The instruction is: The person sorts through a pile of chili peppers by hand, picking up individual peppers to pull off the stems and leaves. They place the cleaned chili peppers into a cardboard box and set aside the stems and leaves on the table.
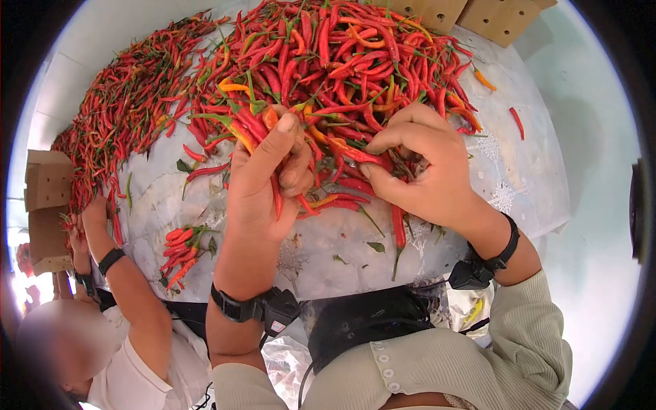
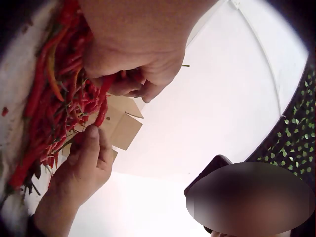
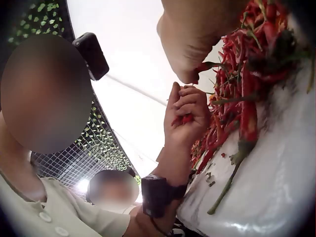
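My left hand [image 1: 263, 174] grips a small bunch of red and orange chili peppers [image 1: 247, 130], their green stems poking out above the thumb. Across from it, my right hand [image 1: 434, 164] pinches a red chili pepper [image 1: 357, 153] between thumb and fingertips, just in front of the pile. In the left wrist view, that right hand [image 2: 84, 173] has its thumb and finger at the pepper's lower end. Red tips show inside the curled fingers of the left hand [image 3: 187, 116] in the right wrist view. Behind both hands rises a large pile of chili peppers [image 1: 328, 55].
A small bunch of chilies [image 1: 183, 251] lies on the patterned white table cover [image 1: 294, 263], left of my forearm. Another person's hand [image 1: 94, 213] reaches into a second chili heap [image 1: 130, 89]. Cardboard boxes [image 1: 502, 17] stand at the back right, with more at far left.
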The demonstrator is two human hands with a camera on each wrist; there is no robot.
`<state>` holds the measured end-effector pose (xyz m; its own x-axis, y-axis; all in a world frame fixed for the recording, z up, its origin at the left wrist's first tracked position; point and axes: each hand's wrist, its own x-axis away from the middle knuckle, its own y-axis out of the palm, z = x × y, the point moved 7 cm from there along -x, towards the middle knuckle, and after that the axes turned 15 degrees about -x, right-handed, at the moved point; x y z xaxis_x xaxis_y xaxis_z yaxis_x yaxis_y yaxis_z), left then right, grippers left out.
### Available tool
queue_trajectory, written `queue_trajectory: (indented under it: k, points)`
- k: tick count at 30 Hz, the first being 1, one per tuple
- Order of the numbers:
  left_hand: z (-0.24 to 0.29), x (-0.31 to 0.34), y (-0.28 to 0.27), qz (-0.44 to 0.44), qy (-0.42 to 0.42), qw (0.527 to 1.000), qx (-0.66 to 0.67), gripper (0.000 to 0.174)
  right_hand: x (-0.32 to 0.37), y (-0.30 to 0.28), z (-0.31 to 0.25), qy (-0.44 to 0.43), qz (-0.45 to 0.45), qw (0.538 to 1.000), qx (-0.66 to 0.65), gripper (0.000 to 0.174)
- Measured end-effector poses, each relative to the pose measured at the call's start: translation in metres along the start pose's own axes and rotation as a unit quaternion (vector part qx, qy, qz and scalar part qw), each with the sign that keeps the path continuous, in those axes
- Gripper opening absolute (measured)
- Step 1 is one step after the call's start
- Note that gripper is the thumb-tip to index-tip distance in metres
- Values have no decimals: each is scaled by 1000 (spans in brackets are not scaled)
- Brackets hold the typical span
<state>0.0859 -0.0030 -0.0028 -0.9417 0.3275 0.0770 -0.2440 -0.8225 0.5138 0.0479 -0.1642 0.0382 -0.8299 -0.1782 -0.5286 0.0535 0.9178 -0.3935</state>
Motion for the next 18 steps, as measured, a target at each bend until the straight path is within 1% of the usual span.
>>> queue_trajectory:
  k: [1, 4, 8, 11, 14, 16, 18]
  points:
    - [0, 0, -1, 4, -1, 1000, 1, 9, -1, -3, -8, -47, 13, 999, 12, 23]
    - [0, 1, -1, 12, -8, 1000, 1, 10, 1, -8, -23, -149, 23, 988, 32, 27]
    - [-3, 2, 2, 7, -30, 999, -9, 14, 2, -9, -30, -188, 9, 981, 52, 27]
    - [-11, 2, 5, -26, -53, 998, -14, 19, 3, -8, -31, -203, 9, 978, 44, 26]
    - [-18, 2, 11, -83, -86, 991, -55, 23, 3, -6, -34, -206, -1, 978, 40, 25]
    - [-25, 6, 10, -64, -139, 986, -63, 26, 3, -4, -34, -203, -14, 978, 39, 23]
    - [-28, 11, 15, -60, -178, 979, -81, 27, 6, 0, -32, -232, -20, 972, 20, 22]
